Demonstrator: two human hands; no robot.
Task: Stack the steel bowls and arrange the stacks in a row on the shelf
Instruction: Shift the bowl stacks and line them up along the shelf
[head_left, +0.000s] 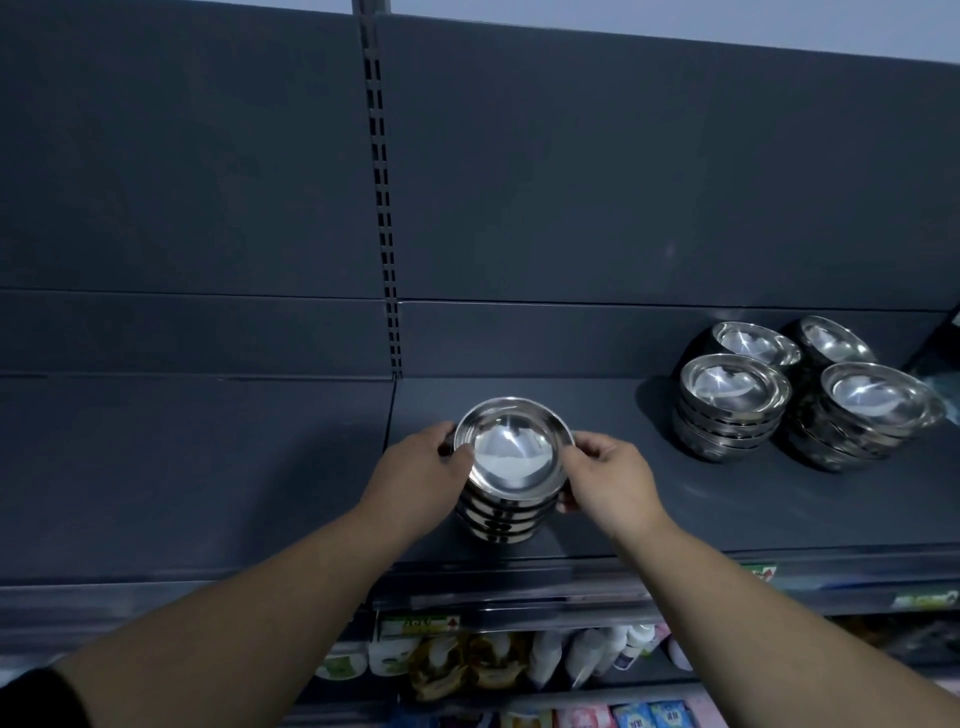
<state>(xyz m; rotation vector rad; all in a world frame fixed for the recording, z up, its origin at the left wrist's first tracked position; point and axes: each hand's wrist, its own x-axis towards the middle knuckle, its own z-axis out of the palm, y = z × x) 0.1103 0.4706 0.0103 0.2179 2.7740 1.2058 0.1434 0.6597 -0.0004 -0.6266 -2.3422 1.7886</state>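
A stack of steel bowls (506, 467) sits near the front edge of the dark grey shelf (208, 467), just right of the seam between two shelf boards, and both hands are on it. The left hand (421, 467) grips its left side: the thumb lies on the rim of the top bowl (511, 449), and the fingers (442, 434) curl round the far side, where their tips are hidden behind the steel. The right hand (608, 478) holds the right side the same way, thumb at the rim and fingers wrapped lower down the stack, mostly out of sight. At least four or five bowl edges show below the top one; the exact count is hard to read. Whether the stack's base touches the shelf or hangs just above it cannot be told.

Well apart to the right stand four more bowl stacks in two pairs: a near-left stack (732, 405), a near-right stack (878, 410), and two behind them, a far-left stack (753, 343) and a far-right stack (831, 343), both partly hidden by the front pair. A slotted upright (382, 208) divides the back panel (623, 182). Below, a lower shelf holds blurred packets (467, 660) and white bottles (623, 644), their labels unreadable.
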